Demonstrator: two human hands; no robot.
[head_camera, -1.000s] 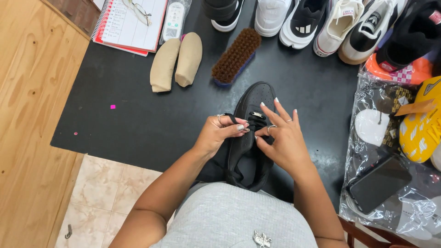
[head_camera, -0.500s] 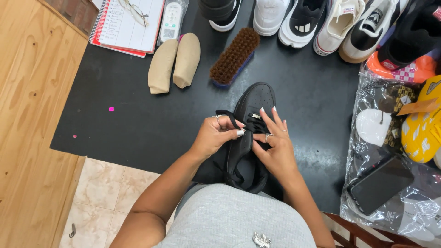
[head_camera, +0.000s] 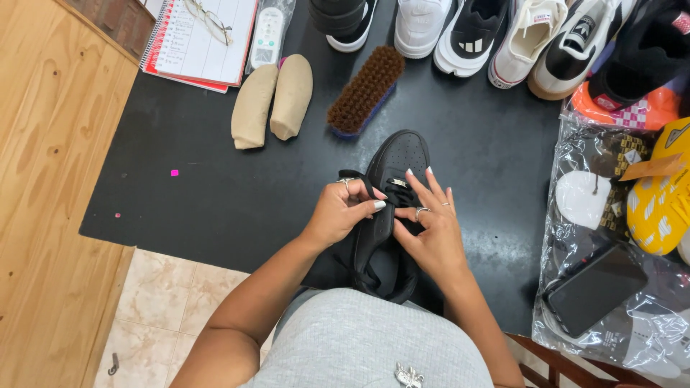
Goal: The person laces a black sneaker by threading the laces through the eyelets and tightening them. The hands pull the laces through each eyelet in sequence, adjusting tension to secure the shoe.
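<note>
A black sneaker [head_camera: 397, 159] lies on the black table top [head_camera: 215, 194], toe pointing away from me, heel near my body. My left hand [head_camera: 339, 214] pinches a black lace and the shoe's left eyelet flap between thumb and fingers. My right hand [head_camera: 430, 231] rests on the shoe's right side, fingers spread over the laces, thumb holding the lace near the tongue. Both hands meet over the lacing area, which they partly hide.
Two beige shoe inserts [head_camera: 272, 103] and a brown-bristled brush [head_camera: 364, 89] lie beyond the sneaker. A row of shoes [head_camera: 503, 32] lines the far edge. A notebook with glasses [head_camera: 199, 36] sits far left. Clear plastic bags with a dark phone [head_camera: 594, 287] lie at right.
My hands have shifted slightly lower along the lacing. The left hand has drawn the lace toward the left, and the right hand's fingers have come closer onto the shoe.
</note>
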